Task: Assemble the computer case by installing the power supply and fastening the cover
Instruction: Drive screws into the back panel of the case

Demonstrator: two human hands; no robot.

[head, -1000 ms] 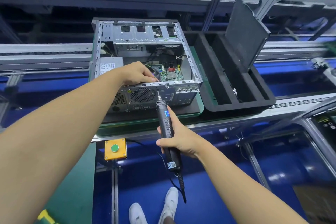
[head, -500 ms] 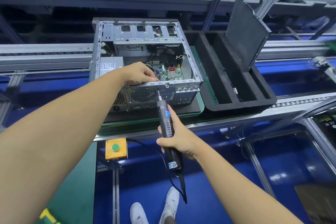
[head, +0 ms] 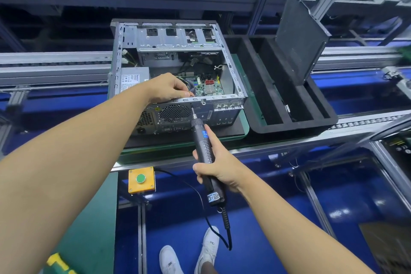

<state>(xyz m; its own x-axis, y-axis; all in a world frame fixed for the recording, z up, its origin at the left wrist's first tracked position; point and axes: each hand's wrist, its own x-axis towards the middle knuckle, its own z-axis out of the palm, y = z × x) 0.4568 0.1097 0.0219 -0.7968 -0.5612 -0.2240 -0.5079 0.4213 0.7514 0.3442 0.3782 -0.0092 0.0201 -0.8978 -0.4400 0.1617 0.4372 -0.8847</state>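
An open silver computer case (head: 231, 69) lies on its side on a green pallet (head: 243, 128), rear panel facing me. The grey power supply (head: 133, 79) sits in its near-left corner. My left hand (head: 166, 89) rests on the case's near top rim, fingers curled over the edge above the rear fan grille. My right hand (head: 219, 168) grips a black electric screwdriver (head: 204, 151); its bit tip touches the rear panel just right of the fan grille. The dark cover panel (head: 300, 40) leans upright in the foam tray to the right.
A black foam tray (head: 295, 118) with long slots sits right of the case on the conveyor. A yellow box with a green button (head: 141, 178) hangs below the conveyor's front rail. The screwdriver's cable trails down toward my white shoes (head: 189, 253) on the blue floor.
Hardly anything has moved; both hands hold their places at the case's rear and the screwdriver bit stays against the panel.
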